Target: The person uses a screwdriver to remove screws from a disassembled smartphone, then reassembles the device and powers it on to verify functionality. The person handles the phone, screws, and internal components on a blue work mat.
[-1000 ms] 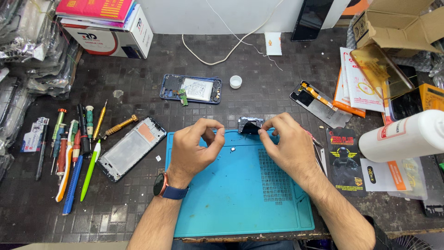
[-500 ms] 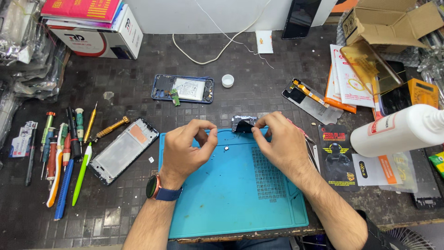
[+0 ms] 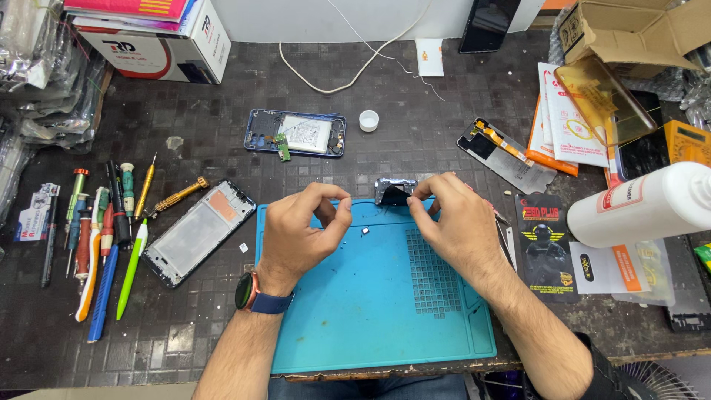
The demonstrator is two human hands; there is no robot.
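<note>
At the far edge of the blue repair mat, the right hand pinches a small dark, foil-backed phone part between thumb and fingertips; its long axis runs left to right along the mat's edge, though which end leads cannot be told. The left hand hovers over the mat's left half, fingers curled with thumb and forefinger nearly meeting; whether they grip anything is unclear. A tiny loose piece lies on the mat between the hands.
</note>
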